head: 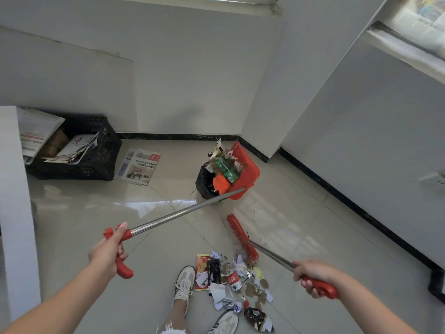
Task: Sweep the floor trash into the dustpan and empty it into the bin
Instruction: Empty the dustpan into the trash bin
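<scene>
While tipped over the bin [204,182], the dustpan [243,169] handle slants down-left.

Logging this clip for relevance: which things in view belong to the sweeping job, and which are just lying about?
Part of the job:
- red dustpan, tipped over the bin, in the left hand
- red broom, in the right hand
- trash pile on the floor

Lying about:
- black crate of papers
- newspaper on the floor
- shelf newspapers

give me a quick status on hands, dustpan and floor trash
Left hand grips dustpan handle, pan tilted over black bin, load spilling in. Right hand grips broom. Trash pile on floor by shoes.
</scene>
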`<action>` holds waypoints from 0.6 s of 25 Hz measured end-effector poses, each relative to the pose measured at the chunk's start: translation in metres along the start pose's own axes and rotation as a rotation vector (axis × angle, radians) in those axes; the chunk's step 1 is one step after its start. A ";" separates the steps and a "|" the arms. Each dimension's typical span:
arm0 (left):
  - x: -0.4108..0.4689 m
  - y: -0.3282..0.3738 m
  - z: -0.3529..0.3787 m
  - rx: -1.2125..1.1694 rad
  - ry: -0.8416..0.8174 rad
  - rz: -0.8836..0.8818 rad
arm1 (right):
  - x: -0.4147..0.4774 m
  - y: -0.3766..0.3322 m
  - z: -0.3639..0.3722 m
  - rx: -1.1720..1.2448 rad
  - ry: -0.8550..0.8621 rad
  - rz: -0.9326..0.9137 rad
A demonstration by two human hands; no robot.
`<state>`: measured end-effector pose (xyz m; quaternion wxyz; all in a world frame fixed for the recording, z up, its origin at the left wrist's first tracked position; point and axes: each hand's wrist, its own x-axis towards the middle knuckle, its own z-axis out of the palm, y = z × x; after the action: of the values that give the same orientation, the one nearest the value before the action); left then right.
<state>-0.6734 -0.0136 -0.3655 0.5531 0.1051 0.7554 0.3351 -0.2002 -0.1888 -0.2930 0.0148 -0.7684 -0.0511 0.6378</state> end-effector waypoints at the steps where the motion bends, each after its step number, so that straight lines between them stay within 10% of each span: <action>1: -0.004 -0.005 -0.001 -0.002 -0.005 0.023 | 0.000 -0.001 0.001 -0.001 -0.003 -0.002; 15: -0.029 -0.036 -0.012 -0.187 0.001 -0.093 | -0.014 -0.019 -0.002 0.030 0.044 -0.080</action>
<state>-0.6659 -0.0607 -0.3633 0.5752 0.0178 0.7250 0.3785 -0.2015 -0.1714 -0.2777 0.0528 -0.7793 -0.0721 0.6202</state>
